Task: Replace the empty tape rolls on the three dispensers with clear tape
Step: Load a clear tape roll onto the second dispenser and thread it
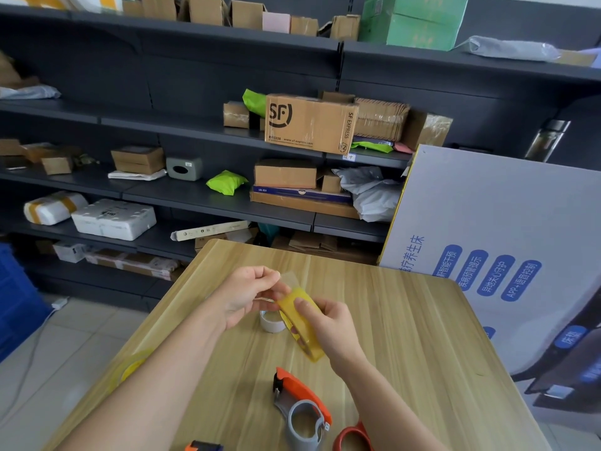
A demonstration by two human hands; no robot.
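Clear tape roll: a yellowish see-through roll of packing tape (300, 323), seen from my head camera nearly edge-on, held in the air above the middle of the table, just over the white core.
Right hand: my right hand (328, 327) grasps the roll from the right, thumb laid across its outer band, fingers curled behind it.
Left hand: my left hand (247, 294) pinches the loose, pale end of the tape (291, 278) at the top of the roll, between thumb and fingertips.
Empty core: a short white cardboard ring (271, 322) stands on the table under my hands, partly hidden by the roll.
Dispenser: an orange and grey hand tape dispenser (302, 408) lies on the table near me, below my right wrist, its grey hub bare.
Other pieces: a red-orange curved loop (353, 437) shows at the bottom edge just right of the dispenser, and an orange and black part (203, 445) at the bottom edge to its left; I cannot tell what either is.
Second roll: another see-through yellowish roll (130, 369) sits at the table's left edge, behind my left forearm.
Table: light wood-grain top (406, 320).
Beyond: dark grey metal shelves (195, 196) with cardboard boxes and parcels, among them a brown SF Express carton (309, 123); a grey printed board (487, 222) leans at the right.
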